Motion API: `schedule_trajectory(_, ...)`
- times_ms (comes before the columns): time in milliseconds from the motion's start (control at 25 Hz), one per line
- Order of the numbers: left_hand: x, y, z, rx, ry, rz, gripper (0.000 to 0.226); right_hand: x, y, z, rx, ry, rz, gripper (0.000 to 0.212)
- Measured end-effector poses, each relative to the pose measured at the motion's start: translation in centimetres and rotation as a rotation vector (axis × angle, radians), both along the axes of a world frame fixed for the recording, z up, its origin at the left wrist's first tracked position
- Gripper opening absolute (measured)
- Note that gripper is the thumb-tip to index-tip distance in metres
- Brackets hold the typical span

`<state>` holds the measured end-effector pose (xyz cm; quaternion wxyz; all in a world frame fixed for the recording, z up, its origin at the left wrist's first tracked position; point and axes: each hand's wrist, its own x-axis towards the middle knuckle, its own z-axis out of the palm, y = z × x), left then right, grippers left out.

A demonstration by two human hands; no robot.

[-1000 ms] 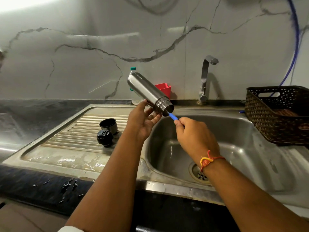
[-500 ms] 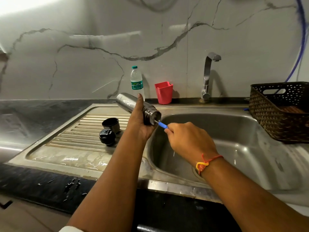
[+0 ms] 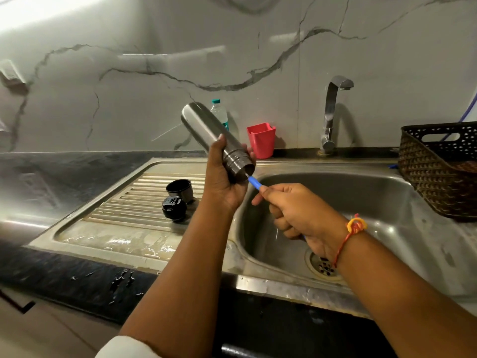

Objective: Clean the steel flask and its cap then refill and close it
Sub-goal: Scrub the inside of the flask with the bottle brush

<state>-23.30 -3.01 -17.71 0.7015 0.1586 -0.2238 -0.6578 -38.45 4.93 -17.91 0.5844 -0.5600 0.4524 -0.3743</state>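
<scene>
My left hand (image 3: 224,177) grips the steel flask (image 3: 204,127) near its threaded neck, holding it tilted with the open mouth pointing down and right over the sink's edge. My right hand (image 3: 296,210) is closed on the blue handle of a brush (image 3: 254,182), whose head is inside the flask's mouth and hidden. Two black cap parts lie on the ribbed drainboard: a cup-shaped cap (image 3: 180,188) and a round stopper (image 3: 174,208) in front of it.
The steel sink (image 3: 374,202) has a drain (image 3: 324,267) near its front and a tap (image 3: 333,112) behind. A plastic water bottle (image 3: 220,112) and a red cup (image 3: 261,139) stand by the wall. A dark woven basket (image 3: 438,171) sits at the right.
My left hand has raised the flask again, its base tilting up toward the wall. My right hand has followed, keeping the brush in the mouth.
</scene>
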Motion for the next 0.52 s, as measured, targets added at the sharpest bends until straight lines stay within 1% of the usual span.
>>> schedule_trajectory(40, 0.5, -0.2, 0.2, -0.021, 0.018, 0.010, 0.056, -0.2, 0.2, 0.0, 0.009, -0.004, 0.019, 0.032)
schedule_trajectory(160, 1.4, -0.4, 0.3, -0.042, 0.157, 0.036, 0.055, -0.5, 0.3, 0.1, -0.008, 0.044, 0.066, 0.034)
schedule_trajectory(200, 1.1, -0.2, 0.1, -0.034, 0.140, 0.015, 0.055, -0.2, 0.2, 0.1, -0.004, 0.041, 0.058, 0.034)
schedule_trajectory(280, -0.2, 0.3, -0.4, -0.025, 0.018, -0.048, 0.048, 0.4, 0.3, 0.2, 0.014, 0.007, 0.025, 0.032)
schedule_trajectory(320, -0.4, 0.4, -0.2, -0.022, -0.028, -0.050, 0.045, 0.4, 0.4, 0.3, 0.017, -0.008, 0.009, 0.032)
schedule_trajectory(360, -0.2, 0.5, 0.1, -0.023, -0.034, -0.027, 0.044, 0.1, 0.6, 0.3, 0.010, -0.005, 0.004, 0.033)
schedule_trajectory(480, 1.8, -0.2, 0.3, -0.032, 0.122, 0.081, 0.045, -0.7, 0.8, 0.5, -0.030, 0.086, 0.056, 0.036)
schedule_trajectory(520, 1.8, -0.3, 0.1, -0.024, 0.133, 0.079, 0.048, -0.7, 0.8, 0.3, -0.030, 0.092, 0.056, 0.036)
